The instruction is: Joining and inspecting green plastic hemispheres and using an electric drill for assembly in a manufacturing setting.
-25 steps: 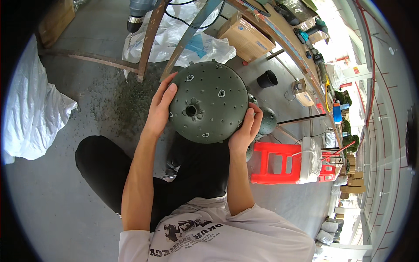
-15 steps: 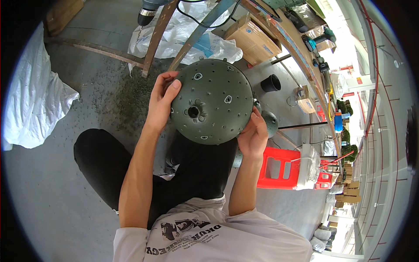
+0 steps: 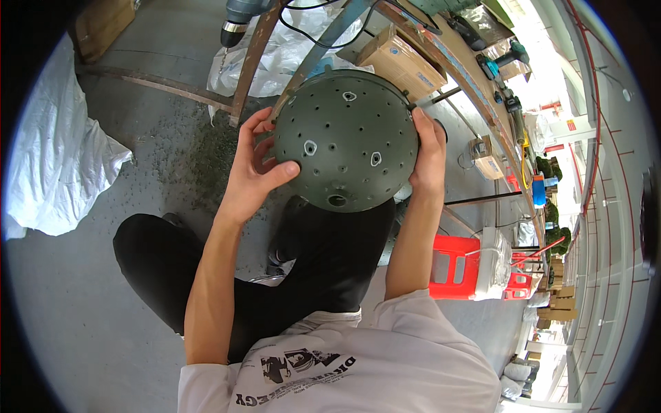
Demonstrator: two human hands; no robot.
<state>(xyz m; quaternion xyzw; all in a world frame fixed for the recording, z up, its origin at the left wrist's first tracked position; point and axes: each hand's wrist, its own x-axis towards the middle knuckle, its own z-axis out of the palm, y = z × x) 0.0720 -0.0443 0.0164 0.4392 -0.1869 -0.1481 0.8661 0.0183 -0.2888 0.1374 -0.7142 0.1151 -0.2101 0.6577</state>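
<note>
Between my two hands I hold up a dark green dome-shaped plastic shell [image 3: 344,138], dotted with small holes, a few of them ringed in white. A larger round hole sits low on its near side. My left hand [image 3: 255,165] grips its left side, thumb on the curved face and fingers reaching round behind. My right hand [image 3: 429,153] is closed on the right edge, its fingers along the rim. The shell's underside is hidden. Beyond it, at the top, hangs a power drill [image 3: 241,20] with a bit pointing down.
Dark shavings [image 3: 206,158] litter the grey floor. White plastic sheeting [image 3: 62,151] lies at left. A bench [image 3: 475,89] holding cordless tools runs along the right, with a cardboard box [image 3: 396,58] beneath. A red plastic stool [image 3: 454,265] stands near my right arm.
The shell has been tipped and turned, so its large hole moved from left of middle to the lower near side. My right hand has slid up along its right edge.
</note>
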